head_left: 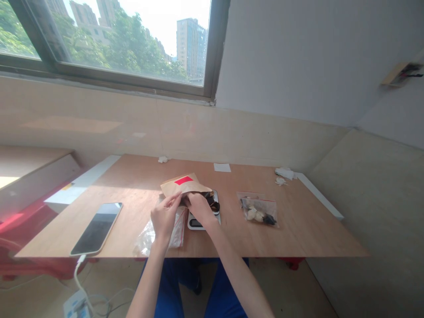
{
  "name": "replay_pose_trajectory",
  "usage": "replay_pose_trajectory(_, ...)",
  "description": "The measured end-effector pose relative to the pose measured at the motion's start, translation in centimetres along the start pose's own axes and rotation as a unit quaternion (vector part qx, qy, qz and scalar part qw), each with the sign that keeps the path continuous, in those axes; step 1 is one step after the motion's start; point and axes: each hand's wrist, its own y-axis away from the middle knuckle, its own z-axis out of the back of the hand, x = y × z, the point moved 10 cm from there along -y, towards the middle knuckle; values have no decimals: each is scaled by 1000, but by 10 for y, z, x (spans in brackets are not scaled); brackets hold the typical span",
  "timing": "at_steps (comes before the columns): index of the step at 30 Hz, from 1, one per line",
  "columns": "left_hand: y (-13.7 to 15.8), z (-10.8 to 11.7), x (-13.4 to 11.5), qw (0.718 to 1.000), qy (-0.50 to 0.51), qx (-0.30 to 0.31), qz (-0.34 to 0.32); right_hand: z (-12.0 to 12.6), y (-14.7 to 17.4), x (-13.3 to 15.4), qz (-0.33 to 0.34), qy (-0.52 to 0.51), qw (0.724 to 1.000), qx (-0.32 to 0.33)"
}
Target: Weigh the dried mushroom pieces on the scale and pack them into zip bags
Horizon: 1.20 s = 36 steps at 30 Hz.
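A brown paper bag (174,187) with a red label lies over the middle of the table, its mouth towards me. My left hand (164,215) is closed, pinching the bag's near edge. My right hand (198,207) is at the bag's mouth, and its fingertips are hidden there. Just right of that hand, dark crumpled pieces (214,204) rest on a white digital scale (195,224), which the bag and my right hand partly cover. Under my left wrist lies a clear plastic zip bag (177,234) with a red strip.
To the right lie clear zip bags (265,207) holding pale and dark pieces. A phone (97,227) with a white charging cable (77,271) is at the left front. Along the back are a white paper (222,167) and crumpled tissues (163,159), below a tiled wall and window.
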Motion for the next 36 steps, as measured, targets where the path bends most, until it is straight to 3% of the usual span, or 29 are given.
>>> replay_pose_trajectory(3,-1,2,-1,1000,-27,-8,-5,17,13,9,19,-28,999,-22)
replay_pose_trajectory(7,-4,8,-8,997,-71,-19,-4,57,28,-3,-17,-162,979,-125)
replay_pose_trajectory(12,-14,16,-19,992,-115,-50,22,76,42,-75,-133,-313,918,-204)
replay_pose_trajectory(17,-34,17,-33,988,-143,-52,21,60,50,-150,-232,-452,832,-223)
replay_pose_trajectory(19,-45,17,-35,987,-150,-54,20,52,54,-169,-256,-465,817,-227)
replay_pose_trajectory(27,-92,23,-31,992,-14,-126,-20,22,73,-206,-313,-417,826,-212)
replay_pose_trajectory(31,-95,15,-23,995,9,-102,-16,15,78,-216,-324,-408,828,-209)
replay_pose_trajectory(36,-78,0,-11,998,17,-58,-16,8,75,-221,-322,-394,840,-191)
